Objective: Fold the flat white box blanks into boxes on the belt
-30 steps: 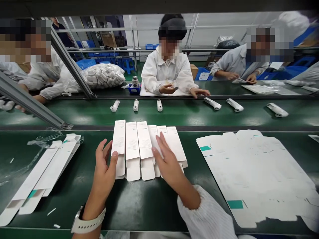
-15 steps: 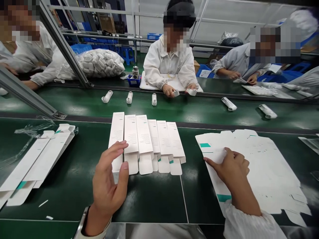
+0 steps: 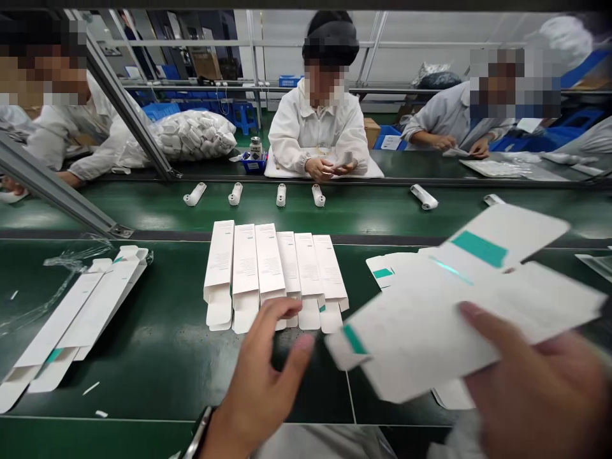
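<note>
A flat white carton blank (image 3: 430, 338) with green patches is lifted and tilted in front of me. My right hand (image 3: 535, 382), smeared by motion, grips it with the thumb on top. Under it lies a stack of similar blanks (image 3: 382, 271), mostly hidden. My left hand (image 3: 268, 376) hovers before a row of folded white cartons (image 3: 245, 255), holding nothing, thumb and fingers apart. Those cartons lie side by side, their near flaps sticking out toward me.
More long white cartons (image 3: 90, 312) lie at left beside crumpled clear film (image 3: 71, 261). Beyond, a green conveyor belt (image 3: 157, 207) carries several white devices (image 3: 424, 197). Across it sit co-workers in white, one (image 3: 318, 127) directly opposite. A metal post (image 3: 127, 108) slants at left.
My right hand has raised a blank off the stack and brought it nearer. My left hand has moved right. Devices on the belt have shifted left, and another one now lies before the co-worker opposite.
</note>
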The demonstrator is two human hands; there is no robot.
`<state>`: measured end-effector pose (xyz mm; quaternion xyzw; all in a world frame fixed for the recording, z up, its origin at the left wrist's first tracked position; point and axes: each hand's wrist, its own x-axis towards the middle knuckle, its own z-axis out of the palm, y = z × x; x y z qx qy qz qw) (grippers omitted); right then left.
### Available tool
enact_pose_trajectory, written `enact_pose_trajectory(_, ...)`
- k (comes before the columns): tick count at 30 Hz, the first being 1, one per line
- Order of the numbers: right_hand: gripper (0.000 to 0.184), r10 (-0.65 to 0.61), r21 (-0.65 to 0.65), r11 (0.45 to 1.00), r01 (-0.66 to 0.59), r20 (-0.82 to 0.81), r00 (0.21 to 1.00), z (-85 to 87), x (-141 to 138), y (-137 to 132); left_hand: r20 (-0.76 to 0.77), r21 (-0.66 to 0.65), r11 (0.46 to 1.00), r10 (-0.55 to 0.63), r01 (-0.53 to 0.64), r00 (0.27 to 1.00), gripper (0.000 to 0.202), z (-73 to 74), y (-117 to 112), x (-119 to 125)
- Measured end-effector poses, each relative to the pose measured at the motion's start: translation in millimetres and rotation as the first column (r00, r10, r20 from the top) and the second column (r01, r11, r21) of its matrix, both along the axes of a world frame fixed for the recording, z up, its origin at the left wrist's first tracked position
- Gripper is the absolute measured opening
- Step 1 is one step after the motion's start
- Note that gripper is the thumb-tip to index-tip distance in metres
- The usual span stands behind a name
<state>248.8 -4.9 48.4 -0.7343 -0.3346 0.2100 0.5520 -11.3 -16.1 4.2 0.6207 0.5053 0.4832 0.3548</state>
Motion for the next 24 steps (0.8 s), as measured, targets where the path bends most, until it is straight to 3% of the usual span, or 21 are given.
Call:
enact_pose_trajectory(1, 0.044, 0.021, -0.022, 0.999, -0.022, -0.054, 0.998, -2.8, -22, -4, 0.014, -0.11, 0.99, -0.085, 0.086, 0.996, 0.051, 4.4, -2, 7)
enact_pose_trajectory(3, 0.051, 0.192, 0.009, 0.981, -0.193, -0.104, 0.976, -9.9, -61, -10, 0.037, -0.286, 0.936, -0.203, 0.205, 0.978, 0.088, 13.7, -4, 16)
enact_pose_trajectory(5, 0.061, 0.402, 0.047, 0.915, -0.401, -0.199, 0.894, -13.7, -84, -13, 0.005, -0.386, 0.901, -0.213, 0.198, 0.977, 0.1, 22.3, -7, 16)
enact_pose_trajectory(7, 0.075, 0.573, 0.061, 0.803, -0.592, -0.352, 0.74, -12.3, -89, -11, -0.062, -0.434, 0.889, -0.19, 0.145, 0.98, 0.097, 28.2, -9, 11)
enact_pose_trajectory(9, 0.084, 0.714, 0.119, 0.642, -0.758, -0.454, 0.533, -9.4, -82, -5, -0.107, -0.496, 0.854, -0.236, 0.154, 0.966, 0.092, 30.2, -11, 2)
enact_pose_trajectory(12, 0.09, 0.849, 0.282, 0.407, -0.869, -0.468, 0.245, -12.5, -71, 9, -0.105, -0.564, 0.801, -0.312, 0.202, 0.944, 0.103, 24.4, -14, -9)
enact_pose_trajectory(14, 0.095, 0.878, 0.418, 0.332, -0.846, -0.464, 0.115, -21.2, -72, 14, -0.068, -0.505, 0.83, -0.312, 0.238, 0.948, 0.127, 16.6, -16, -13)
enact_pose_trajectory(15, 0.095, 0.882, 0.472, 0.32, -0.822, -0.465, 0.077, -26.7, -75, 15, -0.047, -0.461, 0.851, -0.307, 0.252, 0.951, 0.134, 12.6, -17, -13)
enact_pose_trajectory(16, 0.089, 0.877, 0.495, 0.338, -0.8, -0.474, 0.077, -32.1, -78, 14, -0.026, -0.427, 0.865, -0.305, 0.265, 0.952, 0.131, 9.0, -19, -13)
enact_pose_trajectory(17, 0.078, 0.86, 0.482, 0.385, -0.787, -0.497, 0.116, -37.3, -81, 13, -0.012, -0.41, 0.871, -0.302, 0.27, 0.953, 0.116, 5.8, -21, -13)
enact_pose_trajectory(19, 0.054, 0.779, 0.376, 0.533, -0.757, -0.567, 0.267, -45.3, -85, 10, -0.015, -0.416, 0.874, -0.285, 0.253, 0.958, 0.052, 0.9, -25, -11)
enact_pose_trajectory(20, 0.046, 0.723, 0.314, 0.609, -0.728, -0.597, 0.348, -48.0, -85, 9, -0.023, -0.422, 0.875, -0.273, 0.238, 0.962, 0.031, -0.9, -27, -9)
enact_pose_trajectory(22, 0.041, 0.627, 0.215, 0.709, -0.671, -0.628, 0.46, -50.4, -83, 9, -0.04, -0.426, 0.88, -0.248, 0.208, 0.968, 0.05, -3.0, -30, -6)
enact_pose_trajectory(24, 0.045, 0.577, 0.182, 0.765, -0.618, -0.619, 0.533, -49.0, -81, 13, -0.047, -0.425, 0.881, -0.252, 0.209, 0.967, 0.058, -3.1, -33, -3)
